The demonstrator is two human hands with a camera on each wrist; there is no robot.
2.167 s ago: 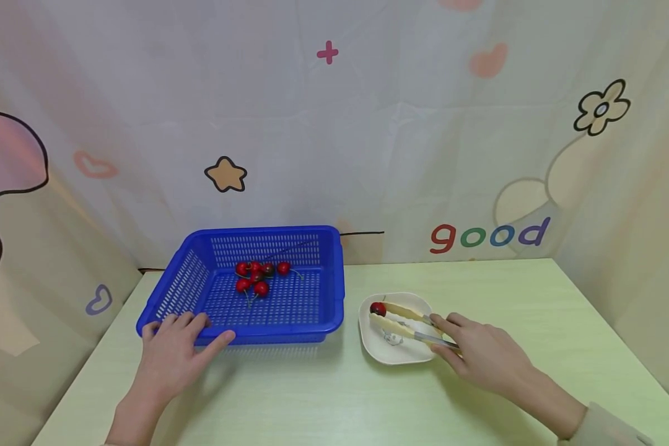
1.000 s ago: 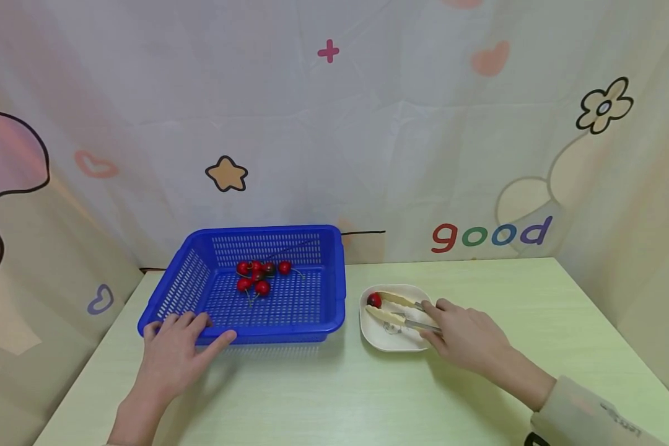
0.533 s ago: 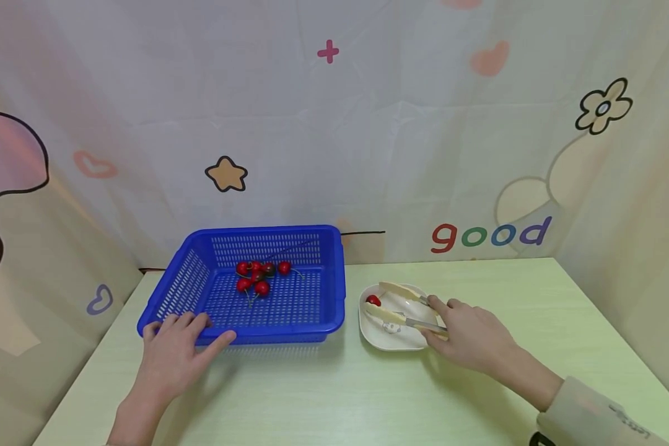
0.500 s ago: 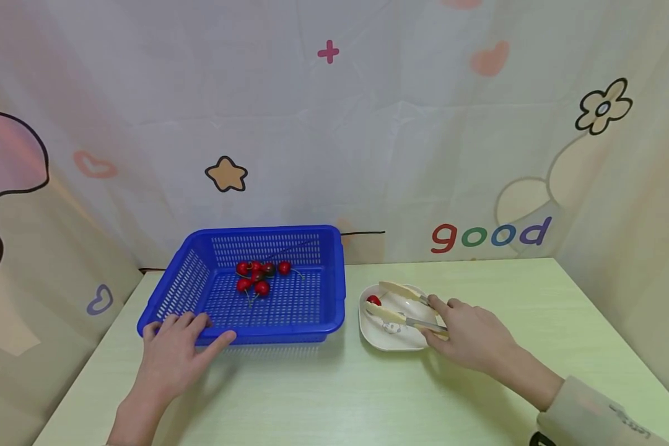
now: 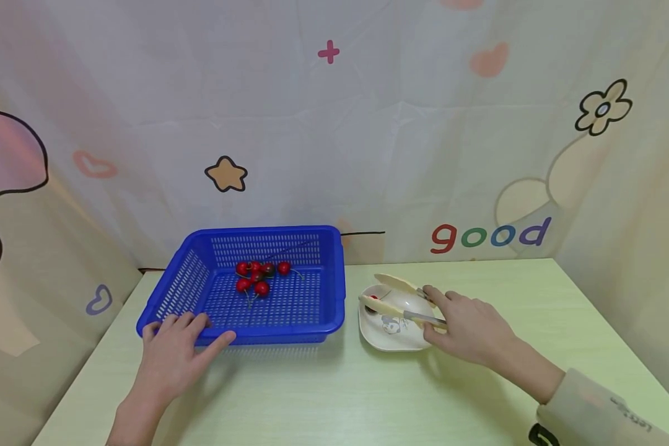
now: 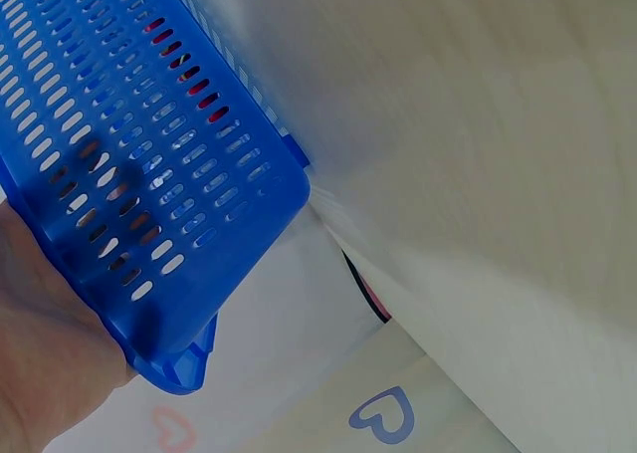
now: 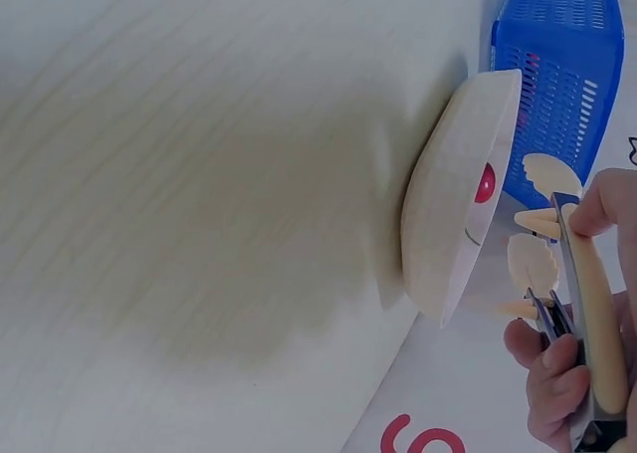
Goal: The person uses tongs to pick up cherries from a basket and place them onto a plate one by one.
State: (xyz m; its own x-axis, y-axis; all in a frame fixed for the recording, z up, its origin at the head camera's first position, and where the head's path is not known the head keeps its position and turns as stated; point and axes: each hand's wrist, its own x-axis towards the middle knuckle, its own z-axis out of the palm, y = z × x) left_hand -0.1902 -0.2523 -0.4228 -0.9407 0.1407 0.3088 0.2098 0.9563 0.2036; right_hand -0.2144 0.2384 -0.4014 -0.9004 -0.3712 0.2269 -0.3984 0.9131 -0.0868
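Note:
A blue plastic basket point(image 5: 290, 332) stands on the left half of the table, with several red cherries point(image 5: 261, 288) on its floor. My left hand point(image 5: 170, 359) holds its front left rim, the fingers curled over the edge. In my right hand point(image 5: 474, 327) are tongs point(image 5: 390, 309) with cream-coloured scalloped tips and metal arms. Their tips are spread apart over a small white plate point(image 5: 396, 341) with a cartoon print. One cherry point(image 7: 486, 184) lies in the plate, partly hidden behind a tong tip in the head view; nothing is pinched by the tongs.
A pale green table point(image 5: 312, 396) bears the basket and plate, which stand a short gap apart. Behind them hangs a printed curtain point(image 5: 290, 124) along the table's back edge, with more fabric at both sides.
The tongs moved left and away with the plate, then spread apart and rose off the cherry, which stays in the plate. My left hand and the basket have kept still.

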